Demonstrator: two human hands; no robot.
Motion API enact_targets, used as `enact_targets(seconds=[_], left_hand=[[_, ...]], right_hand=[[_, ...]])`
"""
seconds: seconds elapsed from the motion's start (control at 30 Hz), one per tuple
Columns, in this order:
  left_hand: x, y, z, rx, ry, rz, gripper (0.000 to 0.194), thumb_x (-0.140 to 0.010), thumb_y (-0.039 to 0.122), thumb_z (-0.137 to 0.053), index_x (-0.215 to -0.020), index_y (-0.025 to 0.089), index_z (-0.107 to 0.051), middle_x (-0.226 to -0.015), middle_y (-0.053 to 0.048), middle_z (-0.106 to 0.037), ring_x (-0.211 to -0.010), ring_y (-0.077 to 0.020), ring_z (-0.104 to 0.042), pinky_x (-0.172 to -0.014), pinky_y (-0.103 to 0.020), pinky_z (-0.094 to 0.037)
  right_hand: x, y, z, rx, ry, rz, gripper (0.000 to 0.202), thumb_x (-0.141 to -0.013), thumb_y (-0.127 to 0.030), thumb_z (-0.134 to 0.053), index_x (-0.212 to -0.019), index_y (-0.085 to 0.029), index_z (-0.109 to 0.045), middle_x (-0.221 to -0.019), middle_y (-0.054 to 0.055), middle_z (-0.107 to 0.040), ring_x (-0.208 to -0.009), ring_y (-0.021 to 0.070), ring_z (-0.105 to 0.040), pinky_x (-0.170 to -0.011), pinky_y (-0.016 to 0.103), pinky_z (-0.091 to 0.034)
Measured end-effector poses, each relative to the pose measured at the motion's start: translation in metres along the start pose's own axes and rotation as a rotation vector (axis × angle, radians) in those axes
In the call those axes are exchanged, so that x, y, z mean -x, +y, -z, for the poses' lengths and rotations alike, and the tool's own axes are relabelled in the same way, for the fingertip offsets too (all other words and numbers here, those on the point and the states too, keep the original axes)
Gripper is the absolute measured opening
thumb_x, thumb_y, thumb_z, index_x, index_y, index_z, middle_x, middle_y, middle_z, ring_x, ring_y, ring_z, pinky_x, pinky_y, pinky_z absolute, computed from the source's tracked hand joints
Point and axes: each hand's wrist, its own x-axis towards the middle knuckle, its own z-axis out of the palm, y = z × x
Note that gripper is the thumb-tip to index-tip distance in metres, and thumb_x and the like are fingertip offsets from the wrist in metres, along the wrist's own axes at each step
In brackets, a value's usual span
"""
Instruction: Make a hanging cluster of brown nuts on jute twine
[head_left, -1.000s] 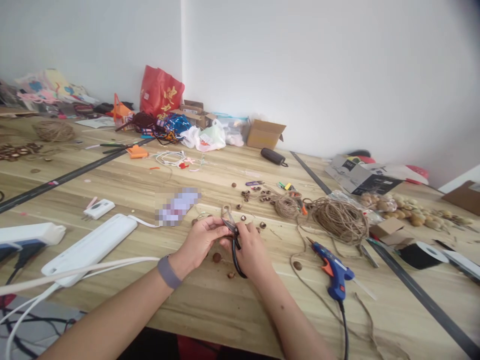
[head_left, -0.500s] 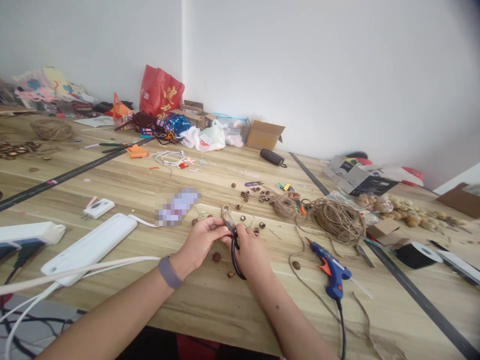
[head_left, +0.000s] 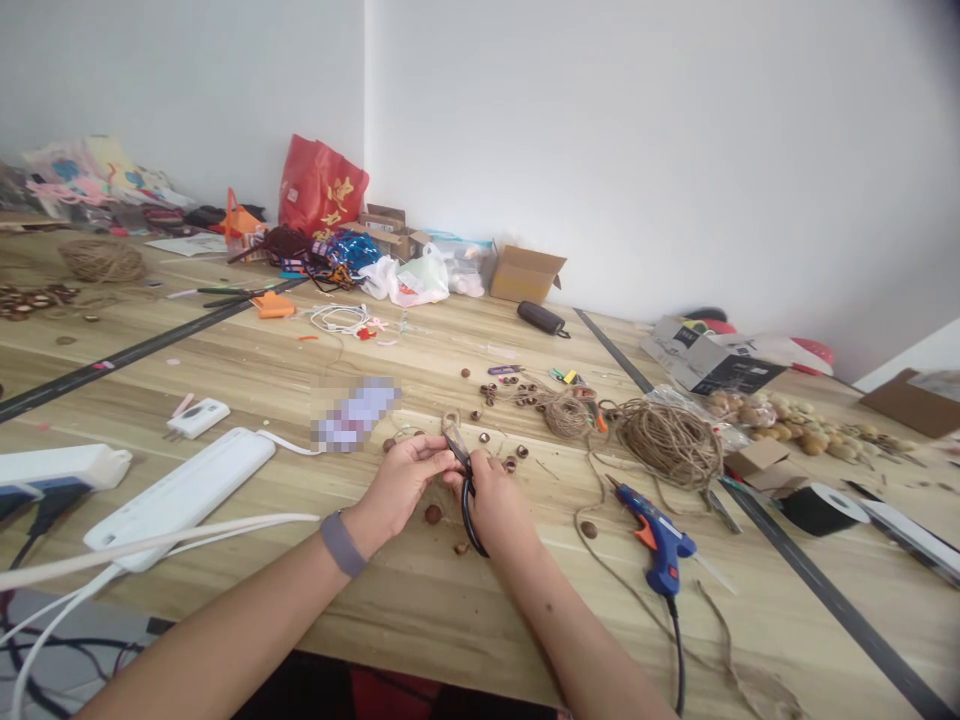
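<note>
Black-handled scissors (head_left: 467, 515) are in my right hand (head_left: 504, 508), their blades pointing up and away, close to my left fingertips. My left hand (head_left: 405, 484), with a grey band at its wrist, is closed in a pinch beside the blades. What it pinches is too small and too covered to make out. A small loop of twine (head_left: 451, 420) shows just beyond the fingertips. Round brown nuts, such as one nut (head_left: 433, 514) below my hands, and several hollow shell pieces (head_left: 511, 464) lie around them on the wooden table (head_left: 420, 610).
To the right lie a blue glue gun (head_left: 660, 540) with its cord, a large twine coil (head_left: 670, 442) and a smaller twine bundle (head_left: 568, 413). A white power strip (head_left: 184, 500) with cables is at left. Bags, including a red bag (head_left: 321, 185), and boxes stand along the wall.
The view has shifted very slightly, so things on the right sit a little further left. Both hands and the scissors keep nearly the same pose.
</note>
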Motion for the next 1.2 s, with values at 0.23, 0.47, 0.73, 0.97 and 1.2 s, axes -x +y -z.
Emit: enact_targets(seconds=[0.23,0.47,0.73,0.97,1.2], left_hand=[[0.0,0.005,-0.001,0.024,-0.022,0.007,0.027,-0.059,0.023,-0.087,-0.081,0.013,-0.075,-0.078,-0.005,-0.074,-0.077,-0.0165,-0.067,-0.072,-0.026,-0.052],[0.0,0.005,0.0,0.027,-0.068,0.05,0.031,-0.057,0.026,-0.09,-0.079,0.012,-0.073,-0.077,-0.006,-0.072,-0.073,-0.0159,-0.065,-0.056,-0.021,-0.046],[0.0,0.002,0.002,-0.025,-0.074,0.031,0.031,-0.057,0.029,-0.09,-0.072,0.013,-0.068,-0.072,-0.004,-0.071,-0.07,-0.0147,-0.064,-0.063,-0.024,-0.048],[0.001,0.004,0.003,-0.106,-0.045,0.016,0.029,-0.058,0.029,-0.088,-0.075,0.014,-0.069,-0.073,-0.003,-0.071,-0.064,-0.0138,-0.062,-0.057,-0.023,-0.044],[0.0,0.003,0.003,-0.115,0.004,-0.022,0.027,-0.058,0.025,-0.088,-0.076,0.013,-0.07,-0.075,-0.003,-0.072,-0.074,-0.0164,-0.065,-0.07,-0.027,-0.048]], right_hand=[[0.001,0.001,0.001,-0.032,0.071,-0.002,0.032,-0.098,-0.05,-0.048,-0.105,-0.02,-0.055,-0.099,0.011,-0.066,-0.083,0.0245,-0.07,-0.063,0.028,-0.045],[0.003,0.003,0.0,-0.094,0.13,0.049,0.039,-0.089,-0.053,-0.062,-0.106,-0.019,-0.054,-0.1,0.011,-0.062,-0.089,0.0274,-0.068,-0.072,0.032,-0.049],[0.005,-0.001,0.006,-0.085,0.025,0.017,0.038,-0.095,-0.055,-0.051,-0.104,-0.018,-0.053,-0.101,0.012,-0.064,-0.088,0.0264,-0.068,-0.069,0.03,-0.046],[0.003,-0.004,0.002,-0.053,-0.04,-0.032,0.043,-0.095,-0.058,-0.048,-0.105,-0.017,-0.053,-0.101,0.013,-0.067,-0.089,0.0257,-0.07,-0.066,0.028,-0.044],[0.002,-0.008,0.002,-0.033,-0.069,-0.065,0.034,-0.1,-0.048,-0.045,-0.105,-0.016,-0.054,-0.099,0.013,-0.07,-0.088,0.0239,-0.071,-0.065,0.027,-0.044]])
